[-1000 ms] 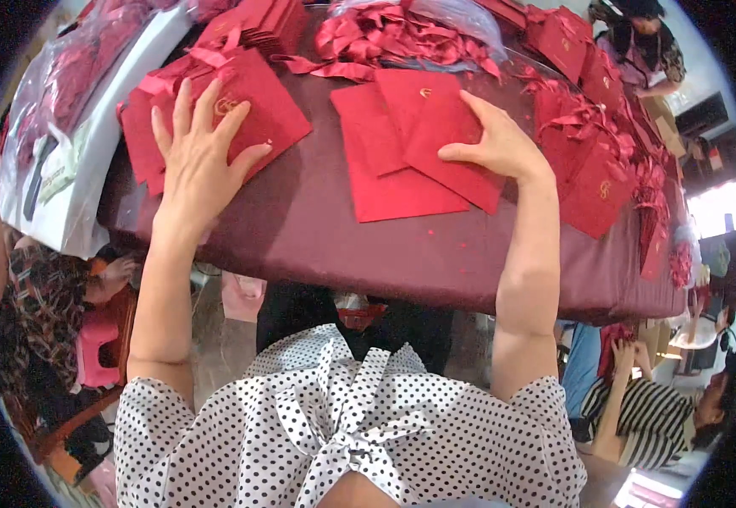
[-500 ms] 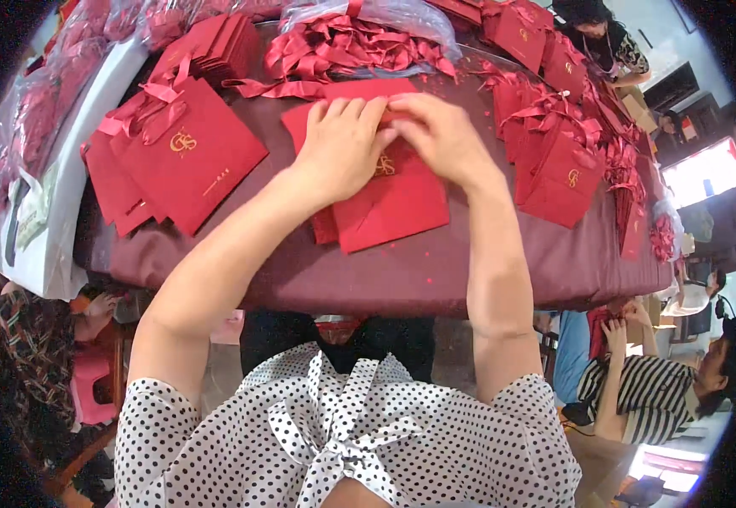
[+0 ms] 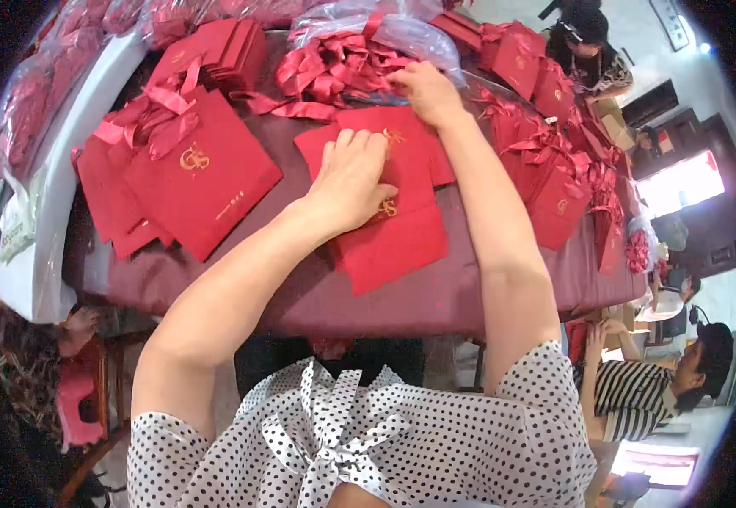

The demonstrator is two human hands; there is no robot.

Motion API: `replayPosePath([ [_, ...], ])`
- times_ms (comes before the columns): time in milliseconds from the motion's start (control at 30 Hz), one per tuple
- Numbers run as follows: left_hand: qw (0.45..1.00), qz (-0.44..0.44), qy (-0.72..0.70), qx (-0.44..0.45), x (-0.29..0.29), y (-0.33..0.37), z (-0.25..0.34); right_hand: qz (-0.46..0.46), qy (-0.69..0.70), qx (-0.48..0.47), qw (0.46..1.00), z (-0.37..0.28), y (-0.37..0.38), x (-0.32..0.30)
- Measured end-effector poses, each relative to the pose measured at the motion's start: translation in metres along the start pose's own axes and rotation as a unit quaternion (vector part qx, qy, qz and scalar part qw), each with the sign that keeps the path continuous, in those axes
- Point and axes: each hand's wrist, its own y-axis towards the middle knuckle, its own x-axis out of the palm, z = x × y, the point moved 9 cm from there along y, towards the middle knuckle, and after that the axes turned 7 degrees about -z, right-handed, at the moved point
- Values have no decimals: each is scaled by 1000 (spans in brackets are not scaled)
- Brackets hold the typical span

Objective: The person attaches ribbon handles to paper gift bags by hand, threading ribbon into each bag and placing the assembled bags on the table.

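Observation:
In front of me lie several flat red paper bags (image 3: pixel 402 247) with gold emblems, overlapping on the table. My left hand (image 3: pixel 351 179) rests on them, fingers together and lying over the paper, thumb apart; it grips nothing. My right hand (image 3: pixel 432 95) reaches past the bags to a heap of red satin ribbons (image 3: pixel 334 72) in a clear plastic bag (image 3: pixel 423 38). Its fingertips are pinched on a ribbon at the right side of the heap. A loose ribbon (image 3: pixel 300 110) trails out beside the bags.
Red bags with ribbon handles (image 3: pixel 207 173) lie at the left, near a stack of red bags (image 3: pixel 237 55). More ribboned bags (image 3: pixel 554 207) crowd the right side. A white sheet (image 3: pixel 33 254) borders the left edge. A person in a striped top (image 3: pixel 639 381) sits at the right.
My right hand has left the red bags and moved up and away to the ribbon heap. My left hand stays on the bags. The view has shifted slightly.

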Motion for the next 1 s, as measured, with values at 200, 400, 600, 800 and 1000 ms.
replayPosePath([
  [200,999,11,-25,-25,-3,-2,-16,106,124,57,985,17,-23,-8],
  [400,994,-37,-85,-55,-11,5,-22,230,266,204,914,44,-122,-84],
  [600,987,-52,-132,-75,-5,8,-41,427,427,136,785,20,-142,-163],
  [800,903,-121,-395,-116,11,10,-41,92,434,177,879,-55,-114,-86],
  [1000,844,-159,-488,-157,19,3,-57,41,437,151,886,-75,-106,-63],
])
